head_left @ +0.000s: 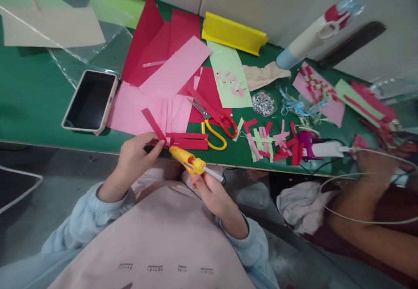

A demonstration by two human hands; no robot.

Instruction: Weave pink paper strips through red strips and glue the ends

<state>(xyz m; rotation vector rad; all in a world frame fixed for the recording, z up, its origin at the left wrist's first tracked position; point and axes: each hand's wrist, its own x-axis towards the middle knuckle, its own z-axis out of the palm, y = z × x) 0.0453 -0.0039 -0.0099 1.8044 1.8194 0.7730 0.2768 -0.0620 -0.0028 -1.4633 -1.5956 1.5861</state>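
Head camera view: we find the left hand [140, 153] at the near edge of the green table [32, 93], its thumb and index finger closed to a pinch on the red and pink paper strips [191, 144], which cross at that point. We record the strips lying on the table, one slanting up and away, others extending toward the scissors [201, 108].

We observe the right hand [217, 195] closed around the handle of the yellow glue gun [186, 158]; some of its fingers are hidden, so we cannot tell their exact placing. The nozzle sits just beside the strips' crossing, and a glue stick [214, 174] projects from the gun's rear.

We note a phone [89, 101], screen up, left of the pink paper [178, 69]. Beyond the scissors lies a light green sheet [230, 60] bearing small pink pieces; near it we log a dish of googly eyes [264, 103]. Short paper cuttings [261, 141] lie to the right. Farther right, we see another person's arm [352, 206], blurred at the hand.
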